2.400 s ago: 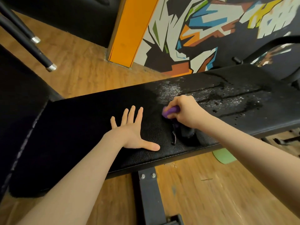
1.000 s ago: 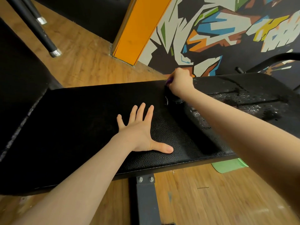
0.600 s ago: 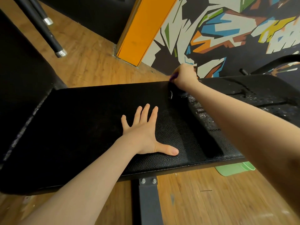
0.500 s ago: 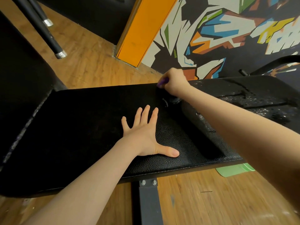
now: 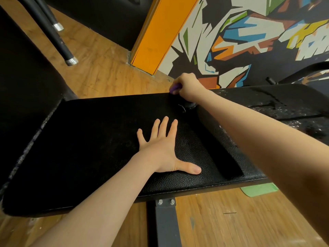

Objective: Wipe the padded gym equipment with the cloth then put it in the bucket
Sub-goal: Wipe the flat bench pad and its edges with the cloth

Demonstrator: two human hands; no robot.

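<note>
So my right hand (image 5: 187,86) is curled around the cloth (image 5: 189,104) at the far edge of the bench pad (image 5: 92,139), up at about one o'clock from my left hand (image 5: 162,152). A purple bit (image 5: 174,88) pokes out from my fist on its left side; I cannot tell whether it belongs to the cloth. What shows of the cloth below my knuckles is dark, bunched and limp, with a thin thread trailing onto the pad. My left hand lies flat on the pad, fingers spread and straight toward twelve o'clock, thumb out toward three o'clock, well apart from the cloth.

The pad is black, long and flat with rounded corners, its skin pebbled like fake leather, with a stitched seam along the near edge. At two to three o'clock its surface is speckled with pale wet-looking flecks and streaks. A grey metal post (image 5: 165,223) with two bolts stands under the near edge. Wooden planks (image 5: 106,72) make the floor, smooth and warm brown.
</note>
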